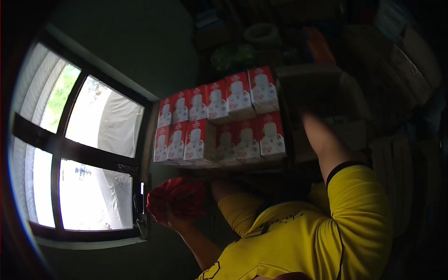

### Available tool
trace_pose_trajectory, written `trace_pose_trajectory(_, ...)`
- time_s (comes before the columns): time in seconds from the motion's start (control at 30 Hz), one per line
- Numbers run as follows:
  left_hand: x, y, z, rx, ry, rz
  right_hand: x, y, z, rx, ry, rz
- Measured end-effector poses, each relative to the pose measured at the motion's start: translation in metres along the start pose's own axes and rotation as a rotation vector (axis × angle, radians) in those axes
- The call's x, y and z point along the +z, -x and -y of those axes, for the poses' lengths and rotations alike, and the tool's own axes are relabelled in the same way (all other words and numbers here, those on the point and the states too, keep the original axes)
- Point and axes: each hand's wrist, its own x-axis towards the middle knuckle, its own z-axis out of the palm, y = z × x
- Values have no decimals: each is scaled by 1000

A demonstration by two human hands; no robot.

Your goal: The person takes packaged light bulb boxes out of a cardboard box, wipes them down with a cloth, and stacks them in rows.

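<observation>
My left hand [171,217] is closed on a bunched red cloth or bag [175,198], held low beside the window; its exact kind is hard to make out. My right arm reaches up and forward over an open cardboard box [308,144]. At the end of that arm, my right hand [306,116] is lost in shadow and blur at the box opening, so its fingers do not show. Left of the box, red and white cartons [242,142] with a pictured item on the front stand in two stacked rows.
A bright barred window [95,154] fills the left side. Behind the cartons lie a pale ring-shaped roll [262,35], a greenish bundle [231,57] and an orange object [319,44]. More cardboard boxes [387,60] stand at the right in deep shadow.
</observation>
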Motion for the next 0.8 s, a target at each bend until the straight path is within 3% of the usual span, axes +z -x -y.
trace_pose_trajectory(0.07,-21,0,-3,-29,-32,25,0,-2,-1,5,46,16)
trace_pose_trajectory(0.33,-27,7,1,218,-138,37,-8,0,5,22,217,120)
trace_pose_trajectory(0.5,-13,2,-28,251,-134,195,-23,-2,15,20,331,190)
trace_pose_trajectory(0.8,-33,11,-42,105,31,231,-11,6,66,-31,356,353)
